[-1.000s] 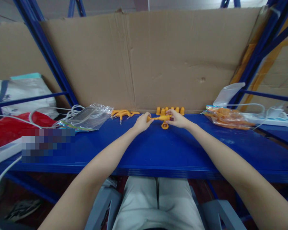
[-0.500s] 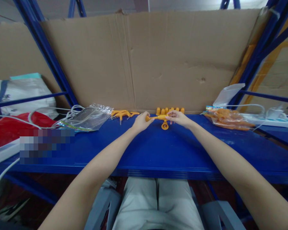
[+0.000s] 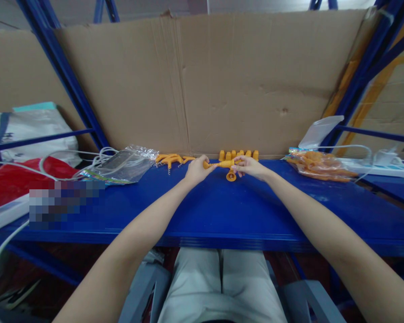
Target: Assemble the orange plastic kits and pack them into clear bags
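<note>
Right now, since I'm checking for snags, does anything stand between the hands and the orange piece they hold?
Nothing visible does: the left hand holds the orange piece near one end, the right hand near the other. The orange cups stand behind it.

**Pale trousers, bare forearms**

The trousers are plain, light grey-green cloth, creased softly over the thighs, with a dark line between the legs. At their waist end, a small black strip of clothing shows. Beyond their knees, the left hand and right hand are ungloved, fingers slender, wrists bare like the forearms.
</note>
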`<action>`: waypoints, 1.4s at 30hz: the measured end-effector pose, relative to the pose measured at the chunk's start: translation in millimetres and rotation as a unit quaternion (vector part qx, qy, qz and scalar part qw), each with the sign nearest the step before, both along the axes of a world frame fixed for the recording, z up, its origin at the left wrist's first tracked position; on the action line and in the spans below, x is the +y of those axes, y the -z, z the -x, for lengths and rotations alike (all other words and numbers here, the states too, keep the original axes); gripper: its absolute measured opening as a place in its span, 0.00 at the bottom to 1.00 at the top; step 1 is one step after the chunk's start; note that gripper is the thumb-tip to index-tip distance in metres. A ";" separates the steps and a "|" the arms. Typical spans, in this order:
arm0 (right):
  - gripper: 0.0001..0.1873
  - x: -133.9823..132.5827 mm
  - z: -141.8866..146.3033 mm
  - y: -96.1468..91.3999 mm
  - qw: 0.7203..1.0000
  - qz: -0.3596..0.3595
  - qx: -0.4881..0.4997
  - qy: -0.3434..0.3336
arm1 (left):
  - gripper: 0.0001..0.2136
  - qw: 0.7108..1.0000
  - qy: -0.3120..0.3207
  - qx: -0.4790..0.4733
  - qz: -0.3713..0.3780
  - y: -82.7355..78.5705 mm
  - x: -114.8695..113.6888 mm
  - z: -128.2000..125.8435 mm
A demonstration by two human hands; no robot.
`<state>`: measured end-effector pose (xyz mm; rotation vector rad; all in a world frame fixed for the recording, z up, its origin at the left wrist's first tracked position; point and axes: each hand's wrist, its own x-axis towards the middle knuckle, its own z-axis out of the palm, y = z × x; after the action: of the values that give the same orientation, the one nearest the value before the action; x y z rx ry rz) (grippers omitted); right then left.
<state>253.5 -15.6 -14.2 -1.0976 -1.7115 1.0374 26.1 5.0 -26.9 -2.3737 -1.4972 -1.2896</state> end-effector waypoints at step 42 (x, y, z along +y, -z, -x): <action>0.12 -1.9 -1.4 -12.7 0.996 -0.052 -0.072 -0.009 | 0.13 0.996 0.066 -0.032 0.058 -17.8 -7.3 5.3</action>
<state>255.0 -17.5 -1.5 -1.1131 -1.8707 0.8873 20.8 -2.3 -9.1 -2.5683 -1.4940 -1.3519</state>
